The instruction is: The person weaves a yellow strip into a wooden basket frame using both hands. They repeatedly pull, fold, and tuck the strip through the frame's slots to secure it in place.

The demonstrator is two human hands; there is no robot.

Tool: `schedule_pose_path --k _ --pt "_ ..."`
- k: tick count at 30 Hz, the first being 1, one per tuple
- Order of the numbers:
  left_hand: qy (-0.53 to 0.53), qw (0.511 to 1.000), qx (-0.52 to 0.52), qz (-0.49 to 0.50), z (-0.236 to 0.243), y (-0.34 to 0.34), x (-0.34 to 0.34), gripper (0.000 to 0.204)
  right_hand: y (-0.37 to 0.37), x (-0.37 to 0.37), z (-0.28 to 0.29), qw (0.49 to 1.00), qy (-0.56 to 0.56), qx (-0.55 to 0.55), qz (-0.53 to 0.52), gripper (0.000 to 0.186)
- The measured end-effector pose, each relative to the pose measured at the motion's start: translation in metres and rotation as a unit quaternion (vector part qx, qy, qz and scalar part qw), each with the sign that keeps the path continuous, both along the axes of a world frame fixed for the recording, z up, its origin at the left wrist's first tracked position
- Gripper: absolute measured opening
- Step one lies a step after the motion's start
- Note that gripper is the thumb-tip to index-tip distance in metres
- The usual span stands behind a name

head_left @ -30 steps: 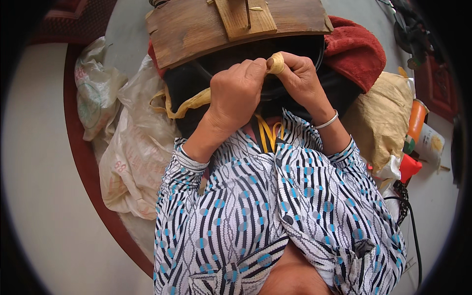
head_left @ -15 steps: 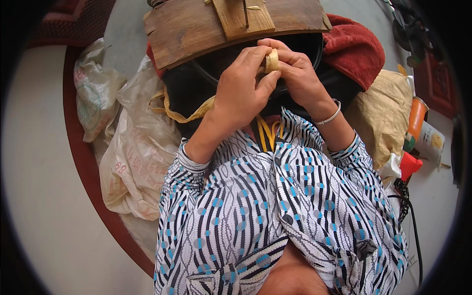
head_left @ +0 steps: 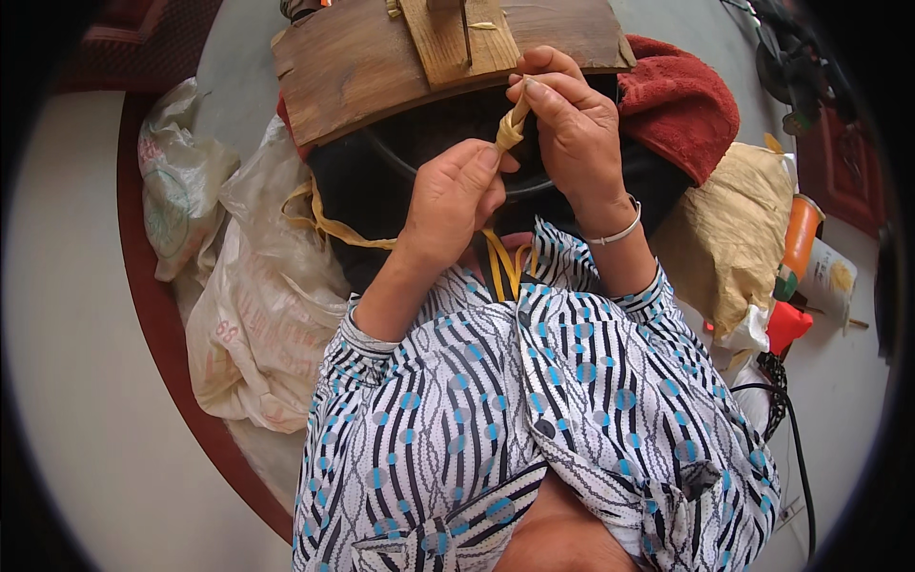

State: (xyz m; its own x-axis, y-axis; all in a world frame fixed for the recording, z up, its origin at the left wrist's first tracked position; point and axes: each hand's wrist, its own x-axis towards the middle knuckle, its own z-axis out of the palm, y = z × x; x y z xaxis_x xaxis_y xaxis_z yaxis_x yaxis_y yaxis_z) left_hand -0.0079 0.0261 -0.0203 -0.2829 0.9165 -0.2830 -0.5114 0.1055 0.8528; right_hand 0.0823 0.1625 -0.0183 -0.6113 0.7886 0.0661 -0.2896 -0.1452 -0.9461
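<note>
Left hand (head_left: 448, 198) pinches the strip (head_left: 510, 133) below its coil; right hand (head_left: 581, 138) pinches the end above. The coil sits between both grips. Hold it steady; apply even tension.

We have a board (head_left: 338, 81) ahead of our hands, with a narrower block (head_left: 431, 46) lying on it. A strip (head_left: 512, 135) spans the gap between our left hand (head_left: 448, 205) and our right hand (head_left: 583, 143), the right one farther forward. A loose length (head_left: 351, 231) trails out to the left of our left wrist. On our left lie an inner bag (head_left: 262, 334) and, farther out and ahead, an outer bag (head_left: 176, 214). Right of the board sits a towel (head_left: 679, 105); nearer us is a sack (head_left: 734, 234), then a canister (head_left: 801, 234), then a cup (head_left: 825, 278) outermost.
</note>
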Motion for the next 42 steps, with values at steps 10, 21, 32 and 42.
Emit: schedule_pose_path --k 10,21,32,42 --pt "0.667 0.743 0.019 0.054 0.006 -0.001 -0.017 0.009 0.031 0.024 0.024 0.916 -0.231 0.245 0.220 0.024" --pt "0.372 0.920 -0.008 -0.118 0.014 -0.008 -0.046 0.014 0.034 0.044 0.032 0.760 -0.227 0.557 0.247 0.015" --pt "0.350 0.929 0.002 -0.122 0.028 0.012 -0.052 0.019 0.041 0.026 0.053 0.844 -0.282 0.368 0.269 0.011" --pt "0.445 0.893 0.063 0.014 0.016 0.063 -0.099 0.014 0.073 -0.021 0.025 0.908 -0.242 0.332 0.086 0.015"
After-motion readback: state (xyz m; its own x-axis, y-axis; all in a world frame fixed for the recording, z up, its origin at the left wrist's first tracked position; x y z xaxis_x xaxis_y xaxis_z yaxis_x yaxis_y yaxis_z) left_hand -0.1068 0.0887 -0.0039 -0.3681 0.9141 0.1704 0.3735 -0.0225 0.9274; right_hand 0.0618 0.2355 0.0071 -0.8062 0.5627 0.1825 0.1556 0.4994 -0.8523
